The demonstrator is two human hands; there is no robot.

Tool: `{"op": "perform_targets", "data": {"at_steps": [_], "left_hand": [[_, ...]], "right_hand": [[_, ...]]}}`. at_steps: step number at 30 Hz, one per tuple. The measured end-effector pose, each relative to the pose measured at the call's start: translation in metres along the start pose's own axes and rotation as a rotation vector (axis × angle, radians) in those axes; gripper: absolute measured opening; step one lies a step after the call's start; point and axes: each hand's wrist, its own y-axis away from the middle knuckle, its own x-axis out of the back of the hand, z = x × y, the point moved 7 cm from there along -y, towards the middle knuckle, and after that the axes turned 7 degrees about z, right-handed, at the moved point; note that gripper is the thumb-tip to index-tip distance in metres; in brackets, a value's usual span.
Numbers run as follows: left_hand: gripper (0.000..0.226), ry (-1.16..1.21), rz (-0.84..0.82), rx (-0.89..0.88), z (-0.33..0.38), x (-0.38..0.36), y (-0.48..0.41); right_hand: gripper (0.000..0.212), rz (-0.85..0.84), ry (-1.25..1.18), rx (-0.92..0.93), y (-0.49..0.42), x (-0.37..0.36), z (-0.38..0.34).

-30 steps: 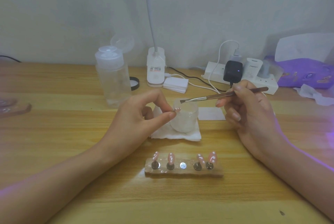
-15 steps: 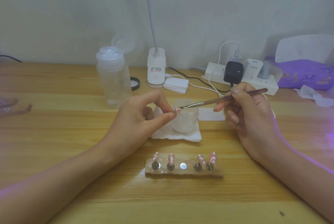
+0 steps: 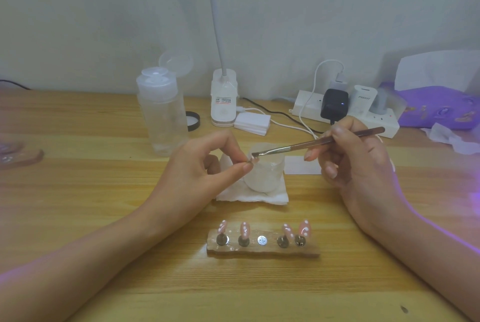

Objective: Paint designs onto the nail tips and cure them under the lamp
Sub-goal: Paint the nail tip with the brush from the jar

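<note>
Starting nearest me, the holder block [image 3: 262, 250] on the table [image 3: 104, 217] carries four pink nail tips [image 3: 244, 229] dotted white, with its middle mount [image 3: 262, 240] bare. A sagging forearm could knock them, and I cannot tell whether they are cured. Beyond it, the left hand [image 3: 197, 173] pinches the fifth nail tip [image 3: 251, 160] between thumb and forefinger, while the right hand [image 3: 355, 163] grips the brush [image 3: 311, 143] like a pen, bristles at that tip. I judge the pinch slight, so brush pressure could twist the tip loose or smear paint onto the fingers. Just behind, a cloudy cup [image 3: 267, 173] sits on a tissue [image 3: 252, 195]; a slipped stroke could tip it. Farther left, the open-lidded bottle [image 3: 162, 119] could topple if bumped. The lamp base [image 3: 224, 99] stands far back, so carrying a wet tip that way risks smudging.
</note>
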Motion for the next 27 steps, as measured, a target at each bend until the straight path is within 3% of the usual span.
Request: {"op": "perform_targets", "data": {"at_steps": [5,10,14,27], "left_hand": [[0.017,0.001,-0.001,0.01,-0.0004,0.0003,-0.0001],[0.017,-0.001,-0.003,0.014,0.0001,-0.0003,-0.0001],[0.018,0.003,0.003,0.02,0.0005,-0.0004,-0.0001],[0.017,0.008,0.006,0.015,0.0019,-0.0002,-0.0006]], "right_hand": [[0.028,0.057,-0.009,-0.032,-0.0019,0.0049,0.0041],[0.022,-0.001,0.009,-0.012,0.0003,-0.0012,0.0008],[0.028,0.071,-0.007,-0.059,-0.0017,0.0052,0.0049],[0.021,-0.002,-0.037,-0.026,-0.0018,0.0001,0.0016]]}}
